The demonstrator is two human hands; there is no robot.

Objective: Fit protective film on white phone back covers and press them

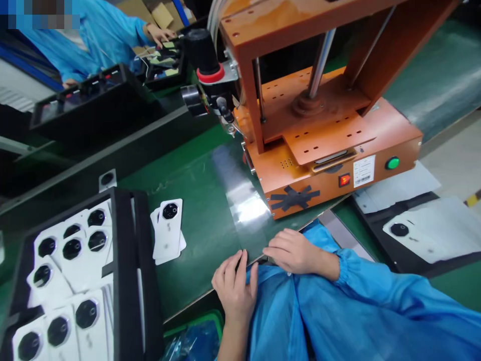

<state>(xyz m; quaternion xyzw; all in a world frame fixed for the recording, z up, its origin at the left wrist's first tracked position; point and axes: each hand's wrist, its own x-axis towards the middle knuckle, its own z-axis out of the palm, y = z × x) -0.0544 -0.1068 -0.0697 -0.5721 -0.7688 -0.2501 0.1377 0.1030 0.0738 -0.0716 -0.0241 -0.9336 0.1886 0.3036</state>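
Note:
My left hand (235, 283) rests at the front edge of the green table (205, 220), its fingers stretched out and the thumb apart, with nothing in it. Close by on the right, my right hand (291, 250) lies over the same edge, fingers loosely bent and holding nothing visible. Ahead of my right hand stands an orange press machine (311, 185) with a lit red switch (344, 180) and a green button (393, 163). A small stack of white phone back covers (168, 233) lies on the table, left of and beyond my left hand.
At left, a black foam tray (126, 271) holds several white phone back covers (88, 313). More white covers (432, 228) lie on a black mat at right. A green-rimmed bin (220, 321) sits below the table edge. Across the table a co-worker in blue (108, 37) reaches into a black tray.

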